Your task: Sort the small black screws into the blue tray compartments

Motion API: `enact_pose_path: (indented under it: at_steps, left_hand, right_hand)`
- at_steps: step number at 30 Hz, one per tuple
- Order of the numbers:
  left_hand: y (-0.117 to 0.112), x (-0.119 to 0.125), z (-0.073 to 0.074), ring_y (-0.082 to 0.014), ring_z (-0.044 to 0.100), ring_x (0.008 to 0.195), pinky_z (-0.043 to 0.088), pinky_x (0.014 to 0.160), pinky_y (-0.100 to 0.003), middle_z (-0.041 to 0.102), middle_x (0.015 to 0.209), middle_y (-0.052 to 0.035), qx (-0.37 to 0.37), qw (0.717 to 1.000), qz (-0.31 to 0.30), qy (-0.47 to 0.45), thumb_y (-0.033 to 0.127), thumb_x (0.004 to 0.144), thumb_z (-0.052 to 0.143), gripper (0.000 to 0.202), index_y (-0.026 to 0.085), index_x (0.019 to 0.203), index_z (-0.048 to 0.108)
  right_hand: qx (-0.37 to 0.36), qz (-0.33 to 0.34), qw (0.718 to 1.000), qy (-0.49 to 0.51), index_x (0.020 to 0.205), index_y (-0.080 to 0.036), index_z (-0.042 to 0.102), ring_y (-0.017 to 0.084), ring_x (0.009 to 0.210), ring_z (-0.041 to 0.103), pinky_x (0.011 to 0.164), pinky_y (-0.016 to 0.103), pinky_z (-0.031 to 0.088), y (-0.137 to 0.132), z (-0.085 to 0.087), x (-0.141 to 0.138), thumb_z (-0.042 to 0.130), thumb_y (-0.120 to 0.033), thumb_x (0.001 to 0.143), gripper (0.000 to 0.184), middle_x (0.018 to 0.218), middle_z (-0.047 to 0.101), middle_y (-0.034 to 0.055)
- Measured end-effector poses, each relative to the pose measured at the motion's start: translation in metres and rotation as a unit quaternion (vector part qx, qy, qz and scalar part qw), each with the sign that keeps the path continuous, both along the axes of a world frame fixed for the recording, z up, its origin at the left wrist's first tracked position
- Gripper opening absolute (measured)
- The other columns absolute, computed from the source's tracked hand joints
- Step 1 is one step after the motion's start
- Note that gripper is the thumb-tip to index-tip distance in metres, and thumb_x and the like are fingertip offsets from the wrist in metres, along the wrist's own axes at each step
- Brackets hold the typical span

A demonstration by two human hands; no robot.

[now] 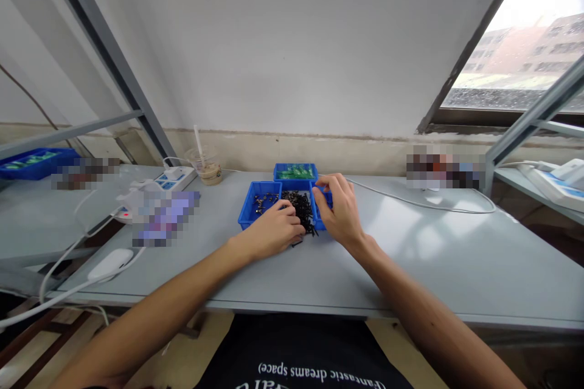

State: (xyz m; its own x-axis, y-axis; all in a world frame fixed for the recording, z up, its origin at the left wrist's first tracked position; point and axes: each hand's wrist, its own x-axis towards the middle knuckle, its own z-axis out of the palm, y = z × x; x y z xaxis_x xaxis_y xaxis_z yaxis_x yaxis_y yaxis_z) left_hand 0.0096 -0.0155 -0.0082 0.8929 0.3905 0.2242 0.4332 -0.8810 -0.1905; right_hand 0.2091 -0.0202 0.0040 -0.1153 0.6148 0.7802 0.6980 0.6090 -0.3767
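Note:
A pile of black screws [302, 209] lies on the desk between blue bins. My left hand [274, 228] rests against the pile's near left side, fingers curled down; whatever is between the fingertips is hidden. Over the right blue bin [320, 225] hovers my right hand [337, 203], its thumb and bent fingers drawn together, and I cannot make out what they hold. The hand covers most of that bin's inside. In the left blue bin [243, 214] are small shiny metal pieces [264, 202]. Behind the pile stands another blue bin [296, 184] with green packets [298, 171].
The grey desk [410, 267] runs along a wall. At left are a plastic cup [210, 171] with a straw, a power strip [176, 179], a white charger [111, 264] and cables. A thin white cable [429, 209] crosses the right side. Metal frame posts rise on both sides.

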Motion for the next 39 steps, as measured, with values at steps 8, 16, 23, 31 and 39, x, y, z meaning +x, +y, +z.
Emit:
enact_pose_path:
  at_steps: [8,16,23,31,39]
  left_hand:
    - [0.0012,-0.001,-0.0026,-0.0211,0.058,0.089,0.032,0.096,-0.04,0.074,0.083,-0.0013,-0.004,1.0,0.03,0.001,0.038,0.099,0.063,0.021,0.021,0.09,0.072]
    - [0.0006,-0.0013,-0.0039,-0.0206,0.058,0.087,0.034,0.097,-0.04,0.074,0.081,-0.0015,-0.001,1.0,0.025,0.003,0.025,0.099,0.057,0.019,0.021,0.087,0.072]
    - [0.0008,-0.0021,-0.0069,-0.0213,0.059,0.086,0.035,0.101,-0.042,0.072,0.078,-0.0025,0.004,0.999,0.03,-0.014,0.022,0.092,0.06,0.014,0.02,0.083,0.07]
    - [-0.0016,-0.0015,-0.0031,-0.0212,0.059,0.086,0.034,0.099,-0.042,0.074,0.079,-0.0016,-0.007,0.998,0.057,-0.017,0.023,0.092,0.059,0.014,0.021,0.083,0.07]
    - [0.001,-0.0028,-0.0051,-0.021,0.061,0.089,0.032,0.1,-0.042,0.076,0.083,-0.0013,-0.024,0.998,0.059,-0.025,0.022,0.096,0.058,0.015,0.022,0.09,0.072]
  right_hand:
    - [-0.002,-0.001,1.0,-0.006,0.098,-0.022,0.056,0.022,0.091,0.06,0.088,0.04,0.04,-0.0001,-0.0002,0.0001,0.05,-0.024,0.101,0.007,0.1,0.066,0.0056]
    - [-0.004,0.007,1.0,-0.012,0.095,-0.023,0.056,0.021,0.09,0.059,0.087,0.04,0.04,0.001,-0.0011,0.0004,0.049,-0.024,0.101,0.009,0.098,0.066,0.0052]
    - [-0.002,0.026,0.999,-0.028,0.097,-0.023,0.056,0.022,0.092,0.059,0.088,0.04,0.041,0.0008,-0.0017,-0.0001,0.05,-0.024,0.101,0.008,0.099,0.066,0.0055]
    - [-0.006,0.039,0.998,-0.052,0.098,-0.024,0.056,0.022,0.095,0.058,0.088,0.039,0.041,0.0003,-0.0033,-0.0002,0.05,-0.024,0.102,0.007,0.099,0.065,0.0049]
    - [-0.007,0.043,0.997,-0.056,0.098,-0.023,0.057,0.022,0.094,0.058,0.087,0.039,0.04,0.001,-0.0042,0.0002,0.049,-0.024,0.102,0.008,0.097,0.065,0.0048]
